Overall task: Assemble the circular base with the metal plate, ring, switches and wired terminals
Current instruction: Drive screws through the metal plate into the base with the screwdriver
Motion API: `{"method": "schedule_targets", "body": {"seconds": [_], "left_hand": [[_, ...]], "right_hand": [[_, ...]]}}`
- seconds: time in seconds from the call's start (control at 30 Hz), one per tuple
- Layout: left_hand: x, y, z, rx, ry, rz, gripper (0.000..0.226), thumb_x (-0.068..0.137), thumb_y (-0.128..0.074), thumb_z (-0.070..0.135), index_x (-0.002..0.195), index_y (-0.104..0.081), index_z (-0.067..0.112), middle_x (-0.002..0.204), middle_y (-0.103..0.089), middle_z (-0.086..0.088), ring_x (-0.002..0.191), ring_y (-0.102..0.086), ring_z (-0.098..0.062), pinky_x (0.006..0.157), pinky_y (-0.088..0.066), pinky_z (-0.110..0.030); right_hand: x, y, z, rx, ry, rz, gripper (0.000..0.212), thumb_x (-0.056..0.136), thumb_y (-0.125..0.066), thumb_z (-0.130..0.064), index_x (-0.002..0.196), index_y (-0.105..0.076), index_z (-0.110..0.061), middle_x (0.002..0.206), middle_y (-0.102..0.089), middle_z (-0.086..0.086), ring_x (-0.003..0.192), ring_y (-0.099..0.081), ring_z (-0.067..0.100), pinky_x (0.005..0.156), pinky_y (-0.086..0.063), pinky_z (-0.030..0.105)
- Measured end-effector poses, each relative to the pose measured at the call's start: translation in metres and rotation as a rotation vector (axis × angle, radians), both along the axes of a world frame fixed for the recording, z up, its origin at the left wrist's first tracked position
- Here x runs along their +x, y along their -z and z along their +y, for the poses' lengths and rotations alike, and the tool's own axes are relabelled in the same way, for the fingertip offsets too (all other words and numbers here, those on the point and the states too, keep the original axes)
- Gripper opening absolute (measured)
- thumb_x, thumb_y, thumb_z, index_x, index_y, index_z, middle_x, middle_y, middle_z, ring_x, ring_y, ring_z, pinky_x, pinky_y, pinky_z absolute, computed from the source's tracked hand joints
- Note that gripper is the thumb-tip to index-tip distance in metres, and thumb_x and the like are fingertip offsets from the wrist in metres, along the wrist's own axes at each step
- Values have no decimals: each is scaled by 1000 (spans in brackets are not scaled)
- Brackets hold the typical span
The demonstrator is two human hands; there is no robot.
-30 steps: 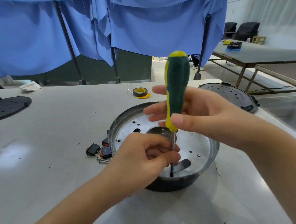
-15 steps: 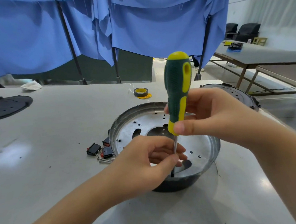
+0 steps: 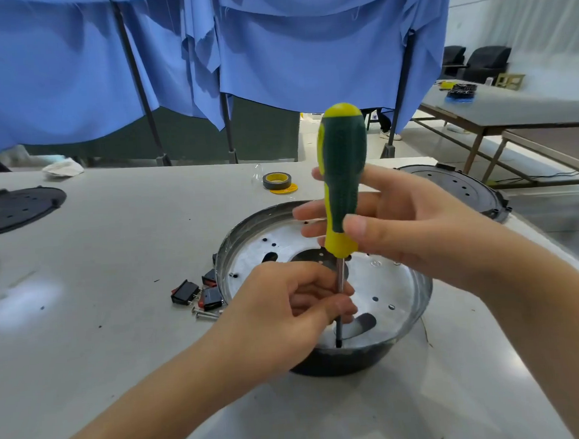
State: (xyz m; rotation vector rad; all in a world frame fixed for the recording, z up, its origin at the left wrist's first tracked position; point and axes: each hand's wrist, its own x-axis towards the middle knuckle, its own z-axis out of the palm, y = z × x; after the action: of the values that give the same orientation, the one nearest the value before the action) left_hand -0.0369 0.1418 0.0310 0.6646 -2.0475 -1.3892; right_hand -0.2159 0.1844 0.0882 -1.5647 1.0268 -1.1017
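The black circular base (image 3: 339, 364) stands in the middle of the table with the shiny metal plate (image 3: 385, 281) seated inside its ring. A green and yellow screwdriver (image 3: 342, 169) stands upright, its tip down at the plate's near edge. My right hand (image 3: 399, 227) holds the handle between thumb and fingers. My left hand (image 3: 286, 310) pinches the shaft low down, steadying it. Three black and red switches (image 3: 198, 293) and loose screws (image 3: 206, 312) lie on the table left of the base.
A roll of yellow-cored tape (image 3: 276, 180) sits behind the base. Black round covers lie at the far left (image 3: 16, 208) and back right (image 3: 461, 190). Blue cloth hangs behind the table. Another table (image 3: 510, 107) stands at the right.
The screwdriver handle has turned in my right hand, whose fingers have shifted their hold. My left hand stays on the shaft and the base has not moved.
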Motion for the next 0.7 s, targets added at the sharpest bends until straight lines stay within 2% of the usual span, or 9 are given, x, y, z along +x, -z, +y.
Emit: {"method": "schedule_targets", "body": {"seconds": [0.1,0.23,0.33,0.4,0.47,0.53,0.6,0.7], "left_hand": [[1,-1,0,-11,57,-21,17,90,-60,1,94,-68,16,87,-76,4,82,-72,-7,78,-54,-16],[1,-2,0,19,89,-13,23,92,-59,3,103,-68,20,93,-76,6,88,-72,-6,82,-54,-18],[-1,-1,1,2,23,4,12,82,-74,12,90,-74,21,83,-76,2,78,-72,-8,73,-55,-17],[-1,0,1,-7,-27,16,11,73,-81,15,80,-74,19,77,-75,0,69,-71,-10,66,-55,-18],[-1,0,1,-45,-60,18,15,69,-84,16,78,-73,21,75,-74,1,67,-71,-12,66,-57,-22],[-1,0,3,-58,-69,18,14,69,-84,15,75,-73,23,74,-74,4,65,-71,-9,61,-55,-18],[-1,-1,3,-38,-61,10,12,72,-81,13,71,-74,22,72,-74,7,64,-70,-5,58,-49,-10],[-1,-1,2,-13,-25,-12,12,80,-75,9,81,-74,21,75,-75,7,72,-72,-5,67,-52,-11]], "right_hand": [[-5,0,0,21,-116,-63,53,79,-62,-12,131,-50,-12,124,-65,10,117,-61,25,92,-51,32],[-6,1,-1,-39,-23,6,45,71,-73,-14,115,-64,-14,107,-72,8,104,-68,24,83,-54,28],[-1,1,-2,-140,89,85,40,60,-87,-14,95,-67,-21,85,-71,0,84,-69,20,74,-56,29],[5,2,-2,-206,157,131,42,54,-87,-22,86,-63,-35,74,-63,-8,72,-62,15,69,-56,29],[11,2,-2,-270,226,206,43,52,-88,-30,82,-57,-39,69,-58,-12,68,-59,10,65,-56,28],[15,1,-1,-303,263,270,47,54,-88,-33,87,-54,-35,68,-55,-10,67,-58,12,65,-57,30],[16,1,0,-254,232,252,52,61,-86,-33,102,-55,-29,73,-58,-4,73,-63,15,67,-56,31],[10,1,2,-123,95,172,52,78,-70,-22,127,-52,-22,106,-69,-5,104,-66,10,87,-53,25]]}}
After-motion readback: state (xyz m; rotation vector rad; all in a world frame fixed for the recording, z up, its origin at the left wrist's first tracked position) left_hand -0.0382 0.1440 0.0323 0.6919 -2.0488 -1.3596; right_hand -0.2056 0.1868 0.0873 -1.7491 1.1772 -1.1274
